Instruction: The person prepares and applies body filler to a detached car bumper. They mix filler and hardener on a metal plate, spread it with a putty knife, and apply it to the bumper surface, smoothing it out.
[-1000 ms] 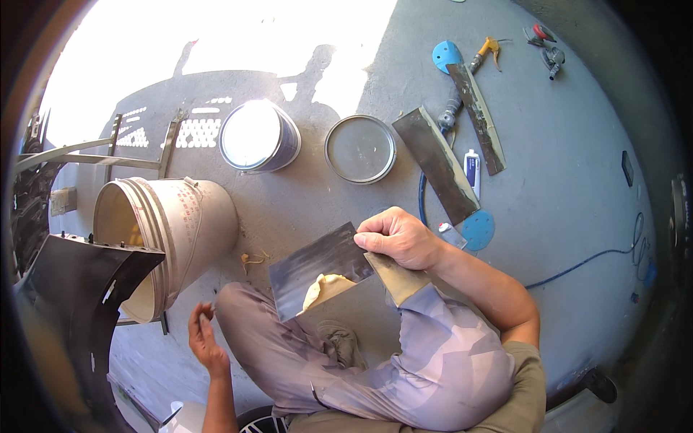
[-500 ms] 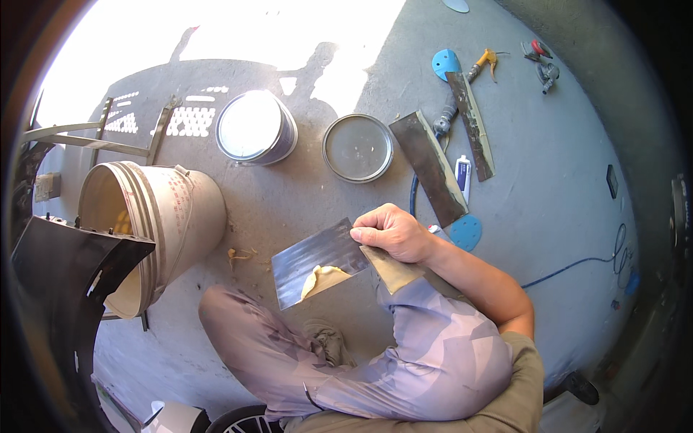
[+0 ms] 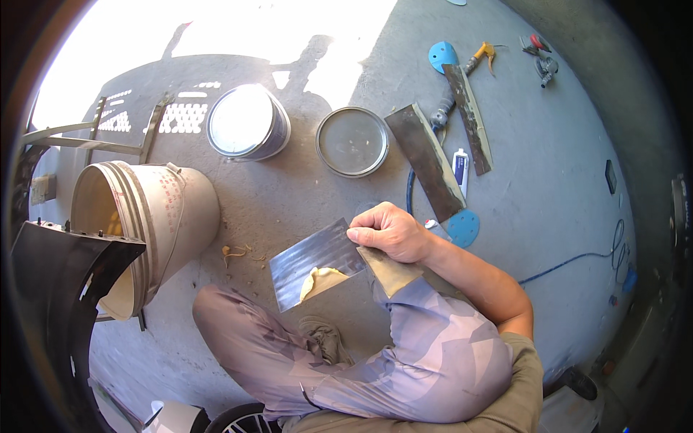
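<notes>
My right hand (image 3: 390,232) is closed, thumb and fingers pinching the corner of a thin, flat metal putty scraper (image 3: 303,256) above my bent legs. A lump of pale yellow putty (image 3: 321,281) sits along the scraper's lower edge. Below the same hand a tan, flat, roughly triangular piece (image 3: 390,270) sticks out; its upper end is hidden by the fingers, and I cannot tell its kind. My left hand is out of the picture.
An open-looking metal can (image 3: 249,123) and a round grey lid (image 3: 351,142) are ahead. At left, a tipped bucket (image 3: 170,209) lies behind a black curved panel (image 3: 61,289). Two long dirty blades (image 3: 427,162), a tube (image 3: 460,169) and blue sanding discs (image 3: 463,228) lie to the right.
The view has shifted a little, so the floor things sit slightly further left and up. My right hand keeps its grip on the scraper, almost unmoved.
</notes>
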Demonstrator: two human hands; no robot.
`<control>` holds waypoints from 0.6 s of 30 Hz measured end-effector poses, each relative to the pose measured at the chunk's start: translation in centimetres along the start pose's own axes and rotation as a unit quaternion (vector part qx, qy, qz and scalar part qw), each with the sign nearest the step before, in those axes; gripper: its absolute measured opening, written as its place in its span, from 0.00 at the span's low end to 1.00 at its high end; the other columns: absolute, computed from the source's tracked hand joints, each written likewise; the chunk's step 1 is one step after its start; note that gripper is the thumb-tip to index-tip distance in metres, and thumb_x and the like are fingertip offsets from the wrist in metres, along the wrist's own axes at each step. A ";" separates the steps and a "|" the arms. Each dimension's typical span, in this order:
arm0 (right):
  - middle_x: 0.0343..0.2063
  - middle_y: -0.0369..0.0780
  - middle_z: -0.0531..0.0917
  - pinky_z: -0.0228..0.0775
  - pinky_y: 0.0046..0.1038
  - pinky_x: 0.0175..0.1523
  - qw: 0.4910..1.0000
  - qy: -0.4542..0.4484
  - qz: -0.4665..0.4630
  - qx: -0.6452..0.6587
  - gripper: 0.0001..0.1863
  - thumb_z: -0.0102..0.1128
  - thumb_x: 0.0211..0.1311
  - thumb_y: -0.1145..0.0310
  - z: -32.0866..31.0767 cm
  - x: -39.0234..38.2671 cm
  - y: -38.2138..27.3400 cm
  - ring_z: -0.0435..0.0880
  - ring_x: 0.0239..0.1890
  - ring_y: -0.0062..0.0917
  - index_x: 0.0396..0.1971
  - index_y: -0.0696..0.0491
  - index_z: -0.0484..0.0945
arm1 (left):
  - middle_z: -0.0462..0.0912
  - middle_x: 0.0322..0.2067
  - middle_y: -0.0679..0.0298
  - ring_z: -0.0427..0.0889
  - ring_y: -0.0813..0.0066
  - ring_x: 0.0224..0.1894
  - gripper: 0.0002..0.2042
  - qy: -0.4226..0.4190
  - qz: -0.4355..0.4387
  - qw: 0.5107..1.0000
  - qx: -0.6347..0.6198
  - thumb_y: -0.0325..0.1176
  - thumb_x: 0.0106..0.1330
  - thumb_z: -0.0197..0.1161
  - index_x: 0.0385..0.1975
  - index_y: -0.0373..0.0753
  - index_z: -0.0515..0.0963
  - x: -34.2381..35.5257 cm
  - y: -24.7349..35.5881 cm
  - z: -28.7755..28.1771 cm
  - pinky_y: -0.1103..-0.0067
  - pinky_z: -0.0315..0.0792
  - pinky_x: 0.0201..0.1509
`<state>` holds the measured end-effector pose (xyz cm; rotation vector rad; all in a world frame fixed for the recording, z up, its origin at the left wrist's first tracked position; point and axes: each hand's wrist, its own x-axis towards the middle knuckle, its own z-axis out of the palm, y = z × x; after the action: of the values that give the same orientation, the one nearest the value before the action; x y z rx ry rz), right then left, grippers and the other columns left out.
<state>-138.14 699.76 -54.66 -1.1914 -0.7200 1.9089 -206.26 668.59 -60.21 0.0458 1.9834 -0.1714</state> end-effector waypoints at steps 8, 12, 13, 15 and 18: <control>0.27 0.27 0.84 0.70 0.21 0.36 1.000 0.003 -0.005 -0.007 0.14 0.64 0.78 0.63 -0.2 -0.3 0.1 0.75 0.30 0.08 0.37 0.58 0.88 | 0.86 0.42 0.58 0.82 0.69 0.43 0.15 -0.003 0.002 1.000 0.003 0.38 0.83 0.56 0.53 0.30 0.82 -0.1 0.4 0.0 0.74 0.77 0.46; 0.27 0.27 0.84 0.70 0.21 0.36 1.000 -0.001 -0.001 -0.009 0.14 0.64 0.78 0.63 -0.4 -0.4 0.3 0.75 0.30 0.08 0.37 0.58 0.88 | 0.86 0.41 0.58 0.82 0.70 0.42 0.15 -0.003 0.002 1.000 0.002 0.38 0.83 0.56 0.53 0.31 0.82 -0.2 0.7 0.0 0.75 0.76 0.45; 0.27 0.26 0.83 0.70 0.21 0.36 1.000 -0.003 -0.005 -0.002 0.14 0.64 0.78 0.63 -0.4 -0.5 0.3 0.75 0.30 0.08 0.37 0.58 0.88 | 0.86 0.41 0.59 0.82 0.70 0.42 0.15 -0.003 0.002 1.000 0.002 0.38 0.83 0.56 0.53 0.31 0.82 -0.2 0.6 0.0 0.75 0.76 0.45; 0.27 0.26 0.83 0.70 0.21 0.36 1.000 -0.007 -0.002 0.003 0.14 0.64 0.78 0.63 -0.4 -0.4 0.4 0.75 0.30 0.08 0.37 0.58 0.88 | 0.86 0.41 0.59 0.82 0.70 0.41 0.15 -0.005 0.003 1.000 0.002 0.38 0.83 0.56 0.53 0.31 0.82 -0.3 0.5 0.0 0.75 0.76 0.45; 0.26 0.26 0.83 0.70 0.21 0.36 1.000 -0.005 0.005 0.001 0.14 0.64 0.78 0.63 -0.5 -0.4 0.4 0.75 0.30 0.08 0.36 0.58 0.88 | 0.86 0.40 0.60 0.81 0.71 0.41 0.15 -0.005 0.005 1.000 0.000 0.38 0.83 0.56 0.53 0.31 0.82 -0.4 0.6 0.0 0.75 0.76 0.44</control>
<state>-137.70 699.29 -54.94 -1.1862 -0.7188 1.9244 -206.01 669.20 -59.88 0.0560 1.9723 -0.1652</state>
